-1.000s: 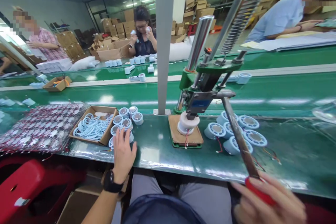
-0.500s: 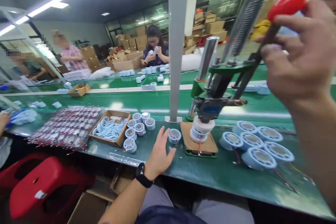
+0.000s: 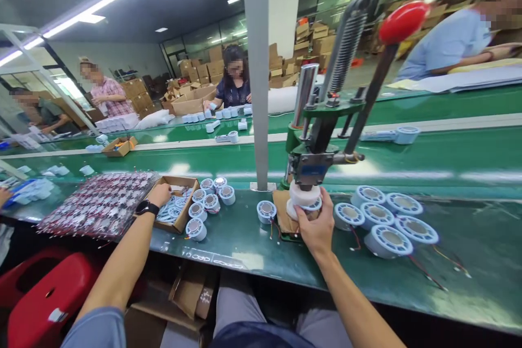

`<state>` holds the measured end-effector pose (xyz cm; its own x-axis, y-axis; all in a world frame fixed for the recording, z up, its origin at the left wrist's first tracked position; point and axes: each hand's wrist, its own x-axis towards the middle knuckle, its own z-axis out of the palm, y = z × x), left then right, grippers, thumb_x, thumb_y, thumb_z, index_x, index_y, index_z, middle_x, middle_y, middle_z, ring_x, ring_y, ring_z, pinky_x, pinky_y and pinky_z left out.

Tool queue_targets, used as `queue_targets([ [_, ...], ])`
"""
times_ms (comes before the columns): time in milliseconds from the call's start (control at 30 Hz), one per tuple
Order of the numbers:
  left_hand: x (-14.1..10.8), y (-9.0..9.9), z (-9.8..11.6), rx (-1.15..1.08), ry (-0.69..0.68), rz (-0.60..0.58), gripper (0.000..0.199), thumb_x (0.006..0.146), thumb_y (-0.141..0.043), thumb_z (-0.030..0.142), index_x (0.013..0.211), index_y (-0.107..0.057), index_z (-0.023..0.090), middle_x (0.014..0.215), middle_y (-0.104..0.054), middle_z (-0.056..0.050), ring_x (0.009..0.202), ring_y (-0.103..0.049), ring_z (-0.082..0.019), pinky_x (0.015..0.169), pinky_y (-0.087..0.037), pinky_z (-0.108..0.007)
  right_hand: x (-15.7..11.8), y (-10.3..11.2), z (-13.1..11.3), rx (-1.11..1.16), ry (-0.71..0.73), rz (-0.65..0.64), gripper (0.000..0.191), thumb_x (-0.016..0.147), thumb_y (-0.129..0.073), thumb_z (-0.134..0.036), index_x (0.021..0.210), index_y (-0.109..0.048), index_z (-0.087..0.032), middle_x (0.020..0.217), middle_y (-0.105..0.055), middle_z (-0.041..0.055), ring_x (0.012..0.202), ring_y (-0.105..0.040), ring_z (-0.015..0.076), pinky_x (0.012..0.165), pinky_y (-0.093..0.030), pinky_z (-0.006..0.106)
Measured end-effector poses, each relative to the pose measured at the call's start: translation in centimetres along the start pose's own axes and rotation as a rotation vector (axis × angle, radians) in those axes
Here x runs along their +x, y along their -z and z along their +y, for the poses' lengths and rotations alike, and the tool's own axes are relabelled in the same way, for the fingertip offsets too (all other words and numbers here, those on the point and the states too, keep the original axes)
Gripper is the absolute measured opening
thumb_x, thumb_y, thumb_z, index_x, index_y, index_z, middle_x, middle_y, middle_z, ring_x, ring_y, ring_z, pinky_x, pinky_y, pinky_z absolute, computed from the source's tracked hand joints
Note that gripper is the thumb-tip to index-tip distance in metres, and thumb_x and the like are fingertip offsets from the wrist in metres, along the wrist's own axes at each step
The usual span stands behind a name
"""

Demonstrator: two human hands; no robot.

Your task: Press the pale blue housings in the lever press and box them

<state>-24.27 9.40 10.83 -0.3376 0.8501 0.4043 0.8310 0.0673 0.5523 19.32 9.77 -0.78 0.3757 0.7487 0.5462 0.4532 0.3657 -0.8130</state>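
My right hand is closed around a light-blue round housing beneath the white pad of a hand press. Thumb and fingers grip opposite sides of it. The press lever's red knob stands up with no hand on it. My left hand, with a black watch on the wrist, reaches into the cardboard box of light-blue rings. Its fingers are curled, and anything between them is hidden. A single round housing with wires lies left of the press.
Several round housings with trailing wires lie right of the press, and more beside the box. Wired circuit boards spread at left. A grey post rises behind the bench. Co-workers sit across the green conveyor. A red stool stands lower left.
My right hand has left the red knob and come down to the housing under the press. My left hand has moved left from beside the single housing into the box of rings.
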Motion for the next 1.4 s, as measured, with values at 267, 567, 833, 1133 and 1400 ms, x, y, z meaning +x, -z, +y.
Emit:
queue_targets([
  [267,-6.1,-1.8,4.9,-0.027,-0.039,-0.110,0.022,0.083,-0.059,0.026,0.100,-0.070,0.018,0.079,-0.070,-0.001,0.076,-0.066,-0.021,0.080,-0.054,-0.036,-3.8,9.1,0.8,-0.563,0.471,-0.023,0.034,0.096,-0.049,-0.034,0.125,-0.059,-0.018,0.125,-0.057,0.0158,0.117,-0.056,0.0296,0.108,-0.038,0.054],
  [567,-18.3,-12.1,8.8,-0.148,-0.253,-0.280,0.031,0.091,-0.047,0.020,0.111,-0.071,0.020,0.117,-0.069,-0.010,0.113,-0.059,-0.026,0.102,-0.048,-0.048,-2.1,14.5,3.9,-0.861,0.601,-0.230,0.038,0.100,-0.036,-0.029,0.125,-0.063,-0.022,0.137,-0.054,0.0145,0.131,-0.049,0.0350,0.113,-0.023,0.066],
  [833,-18.6,-10.9,8.7,-0.037,-0.369,-0.546,0.070,0.080,-0.066,0.025,0.146,-0.045,0.026,0.146,-0.050,-0.010,0.134,-0.040,-0.031,0.112,-0.035,-0.053,-3.0,7.3,-2.4,-0.483,0.560,-0.439,0.046,0.094,-0.041,-0.020,0.140,-0.050,-0.017,0.145,-0.040,0.0181,0.136,-0.041,0.0313,0.106,-0.045,0.050],
  [1133,-19.5,-11.9,8.3,-0.087,-0.289,-0.404,0.077,0.079,-0.065,0.022,0.151,-0.035,0.024,0.150,-0.045,-0.011,0.137,-0.038,-0.032,0.113,-0.034,-0.052,-3.5,-3.1,-4.6,-0.389,0.452,-0.776,0.051,0.085,-0.042,-0.002,0.129,-0.061,-0.018,0.136,-0.050,0.0158,0.128,-0.048,0.0293,0.106,-0.047,0.048],
  [1400,-19.0,-10.6,11.0,-0.363,-0.147,-0.440,0.076,0.086,-0.063,0.026,0.153,-0.028,0.022,0.130,-0.064,-0.009,0.115,-0.061,-0.023,0.104,-0.048,-0.043,-9.3,0.1,-3.4,-0.065,0.219,-0.552,0.049,0.086,-0.060,-0.020,0.134,-0.051,-0.019,0.123,-0.059,0.0113,0.113,-0.058,0.0240,0.096,-0.053,0.041],
])
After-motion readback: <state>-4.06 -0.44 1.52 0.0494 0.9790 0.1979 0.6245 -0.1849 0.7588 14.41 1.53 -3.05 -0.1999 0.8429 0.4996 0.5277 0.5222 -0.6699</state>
